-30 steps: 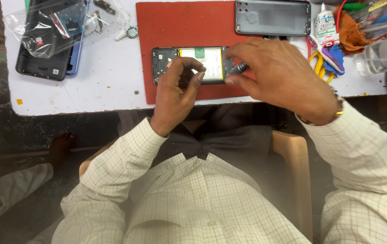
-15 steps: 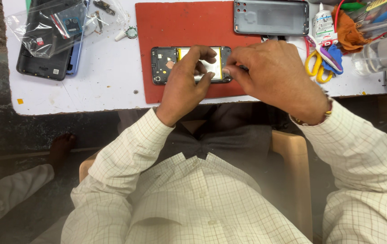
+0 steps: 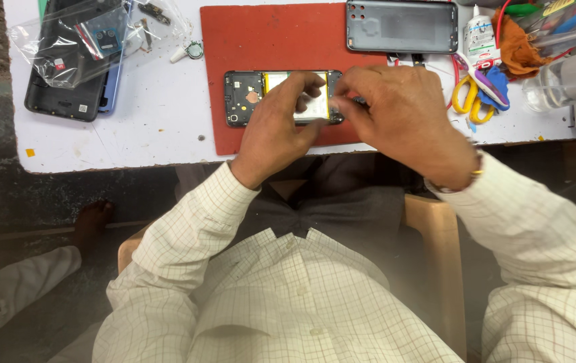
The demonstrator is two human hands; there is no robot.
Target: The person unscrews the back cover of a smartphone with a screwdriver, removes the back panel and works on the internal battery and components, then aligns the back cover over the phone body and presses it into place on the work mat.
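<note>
Red rubbery mat [image 3: 271, 40] bears opened phone [image 3: 248, 97] under both hands [image 3: 281, 128] [image 3: 402, 114].

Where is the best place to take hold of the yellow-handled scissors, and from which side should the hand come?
Grip the yellow-handled scissors at the handle loops, coming from the table's near edge. The loops lie flat and exposed toward the person; the blade end points away, under a glue bottle and clutter.

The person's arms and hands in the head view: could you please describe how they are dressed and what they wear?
Both arms are covered by long sleeves of a cream shirt with a fine checked pattern, cuffs reaching the wrists. The left hand is bare, with no ring or glove visible. The right hand is bare too, and a gold-coloured metal band, probably a watch or bracelet, sits at its wrist.
</note>
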